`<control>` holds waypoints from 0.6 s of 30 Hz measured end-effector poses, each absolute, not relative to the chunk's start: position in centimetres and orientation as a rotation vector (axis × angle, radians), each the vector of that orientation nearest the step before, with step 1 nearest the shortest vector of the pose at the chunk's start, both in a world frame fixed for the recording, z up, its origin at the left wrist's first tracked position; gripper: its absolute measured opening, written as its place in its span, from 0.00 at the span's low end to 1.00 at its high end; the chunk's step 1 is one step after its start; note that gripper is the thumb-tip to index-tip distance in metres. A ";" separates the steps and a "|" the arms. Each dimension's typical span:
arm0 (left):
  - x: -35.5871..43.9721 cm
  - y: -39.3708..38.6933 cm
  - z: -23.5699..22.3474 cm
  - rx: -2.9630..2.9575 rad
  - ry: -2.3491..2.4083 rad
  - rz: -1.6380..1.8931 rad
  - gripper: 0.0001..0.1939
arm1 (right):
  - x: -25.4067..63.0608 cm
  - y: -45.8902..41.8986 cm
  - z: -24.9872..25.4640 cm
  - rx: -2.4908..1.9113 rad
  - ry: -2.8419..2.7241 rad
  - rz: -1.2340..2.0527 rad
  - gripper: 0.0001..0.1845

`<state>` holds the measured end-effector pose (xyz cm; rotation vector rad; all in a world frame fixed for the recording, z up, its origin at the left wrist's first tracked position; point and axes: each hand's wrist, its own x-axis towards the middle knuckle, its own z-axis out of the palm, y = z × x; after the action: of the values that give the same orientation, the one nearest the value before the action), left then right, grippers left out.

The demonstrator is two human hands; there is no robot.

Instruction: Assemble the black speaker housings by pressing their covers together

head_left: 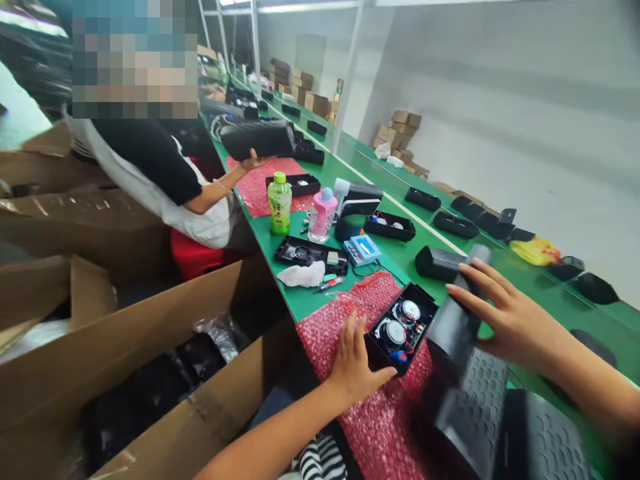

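On red bubble wrap, an open speaker case lies just right of the nearer left hand, spread and touching its near end, the case's long axis running forward and rightward, while the right hand grips a dark housing.

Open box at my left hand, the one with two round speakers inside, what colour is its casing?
Black; the open box shows best in the head view.
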<state>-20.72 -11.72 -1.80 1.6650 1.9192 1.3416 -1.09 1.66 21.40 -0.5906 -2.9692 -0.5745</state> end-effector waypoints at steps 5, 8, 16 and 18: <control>-20.6 -11.1 -2.2 1.517 1.784 1.156 0.58 | -4.1 4.6 17.9 -0.608 -3.298 -0.371 0.58; -21.0 -10.8 -1.4 1.514 1.766 1.116 0.52 | -5.8 4.9 15.5 -0.528 -3.420 -0.362 0.57; -21.0 -10.9 -1.2 1.513 1.795 1.000 0.56 | -7.2 5.3 13.0 -0.441 -3.510 -0.419 0.55; -20.9 -11.0 -1.5 1.497 1.790 0.972 0.58 | -7.2 5.5 12.6 -0.463 -3.523 -0.413 0.54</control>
<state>-20.90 -10.97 -1.47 1.4970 1.7895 0.9722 -7.19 5.53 12.59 -0.4625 -3.5233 -0.4128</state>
